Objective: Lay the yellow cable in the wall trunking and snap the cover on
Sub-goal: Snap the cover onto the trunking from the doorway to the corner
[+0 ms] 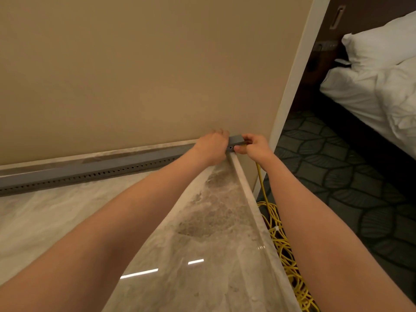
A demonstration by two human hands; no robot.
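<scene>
Head view | grey trunking (94, 170) along wall base, frame centre-left | left hand (210, 147) clamped over its end | right hand (255, 146) pinching yellow cable (278, 235), remainder coiled lower right | risk: cable kinks under cover, snap fails

A length of trunking (94, 168) runs along the foot of the wall (135, 75) at the back of a countertop (67, 221), reaching from the left edge to the counter's right corner. There the left hand (210, 149) rests on top of the trunking just left of its end and the right hand (255, 146) is at the end itself, beyond the counter's edge. A cable (281, 239) drops from the right hand to a loose coil on the carpet (349, 176) beside the counter, with a bed (378, 86) farther right, past the wall's end.
</scene>
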